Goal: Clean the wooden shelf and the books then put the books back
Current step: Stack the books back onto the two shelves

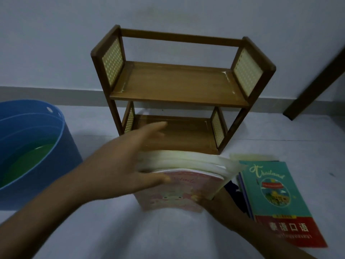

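Head view: both hands, left hand (130,165) and right hand (218,208), grip a pale, pink-covered book stack (183,176). Probably the return step; next, slide it onto the empty two-tier wooden shelf (177,85).

Pale wall (56,34), dim grey floor (112,230)
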A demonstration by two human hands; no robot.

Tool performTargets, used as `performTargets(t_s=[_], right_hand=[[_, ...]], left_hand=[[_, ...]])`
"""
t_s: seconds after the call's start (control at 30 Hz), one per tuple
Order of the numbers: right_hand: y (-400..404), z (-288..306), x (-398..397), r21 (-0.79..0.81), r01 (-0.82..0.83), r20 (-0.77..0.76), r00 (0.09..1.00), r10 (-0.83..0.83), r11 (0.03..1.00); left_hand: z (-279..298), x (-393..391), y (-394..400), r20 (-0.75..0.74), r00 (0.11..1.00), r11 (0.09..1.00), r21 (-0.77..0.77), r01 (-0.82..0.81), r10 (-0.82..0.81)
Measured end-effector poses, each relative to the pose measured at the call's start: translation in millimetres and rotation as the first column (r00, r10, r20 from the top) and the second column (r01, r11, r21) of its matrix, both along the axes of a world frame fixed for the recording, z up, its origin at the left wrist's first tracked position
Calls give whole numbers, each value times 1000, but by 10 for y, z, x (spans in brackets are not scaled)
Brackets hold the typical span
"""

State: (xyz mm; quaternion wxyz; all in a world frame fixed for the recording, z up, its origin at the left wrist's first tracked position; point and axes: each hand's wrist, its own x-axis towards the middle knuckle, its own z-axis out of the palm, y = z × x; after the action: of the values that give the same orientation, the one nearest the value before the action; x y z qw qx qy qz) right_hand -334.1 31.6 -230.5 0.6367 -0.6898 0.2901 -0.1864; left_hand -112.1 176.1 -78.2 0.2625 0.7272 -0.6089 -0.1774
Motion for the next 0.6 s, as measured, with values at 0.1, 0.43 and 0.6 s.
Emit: performTargets(t_s=[0.1,0.43,0.6], right_hand=[[-20,-89,-21,-39,-10,-98,995,6,999],[-95,-552,-345,485,127,-286,958,20,865],[-207,-229,-35,414,11,-137,989,50,910]], left_hand=[[3,-385,-320,444,888,992,15,125,-119],[-282,-23,-194,242,966,983,-179,-46,89],[-174,123,155,-413,829,821,-266,-505,377]])
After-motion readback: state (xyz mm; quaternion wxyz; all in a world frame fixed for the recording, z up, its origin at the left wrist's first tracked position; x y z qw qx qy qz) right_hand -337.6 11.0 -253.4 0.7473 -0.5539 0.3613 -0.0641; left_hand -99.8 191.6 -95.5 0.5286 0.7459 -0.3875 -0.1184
